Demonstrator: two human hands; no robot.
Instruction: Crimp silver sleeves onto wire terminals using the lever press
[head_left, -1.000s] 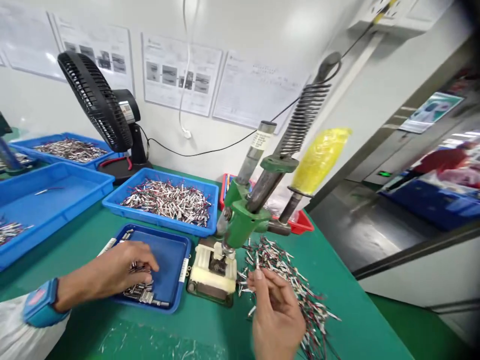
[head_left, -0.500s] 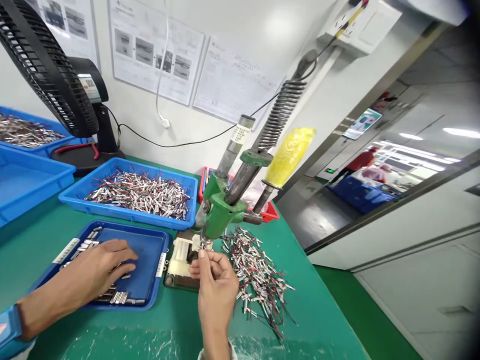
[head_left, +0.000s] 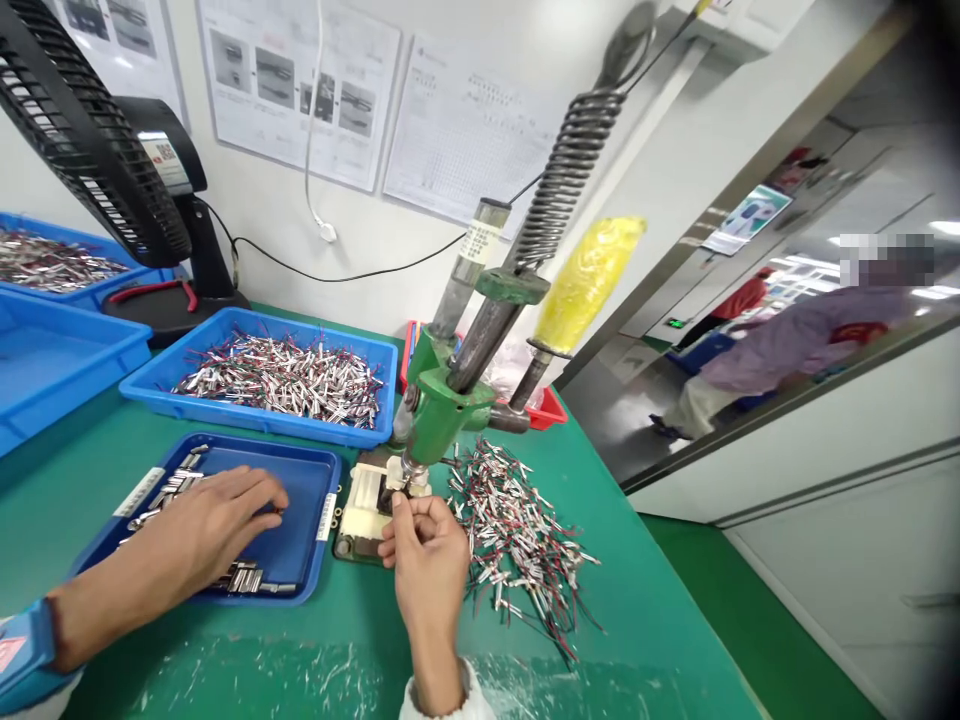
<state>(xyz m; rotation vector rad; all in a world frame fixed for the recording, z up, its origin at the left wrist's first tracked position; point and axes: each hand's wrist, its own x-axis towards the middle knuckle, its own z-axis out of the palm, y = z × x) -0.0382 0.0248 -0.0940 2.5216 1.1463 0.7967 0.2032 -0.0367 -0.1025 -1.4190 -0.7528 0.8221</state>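
A green hand press (head_left: 442,415) with a yellow-wrapped handle (head_left: 589,290) stands over a cream fixture (head_left: 365,505). Just under the press head, my right hand (head_left: 429,550) is closed, thumb and fingers pinched at the fixture's edge; what they hold is too small to make out. Over the dark blue tray (head_left: 300,480) is my left hand (head_left: 225,515), its thumb and fingers drawn together around something hidden. Silver metal pieces (head_left: 244,578) lie in that tray, partly under the hand. Wired parts (head_left: 517,540) are heaped on the green table to the right of the fixture.
A blue bin (head_left: 281,385) full of wired parts stands behind the tray. Further left are more blue bins (head_left: 60,345) and a black fan (head_left: 97,150). A red bin (head_left: 551,410) sits behind the press. A person (head_left: 802,335) in pink stands beyond the window.
The left thumb and fingers have come closer together over the tray. The right hand remains at the fixture. A person has appeared beyond the window, and the view has shifted slightly.
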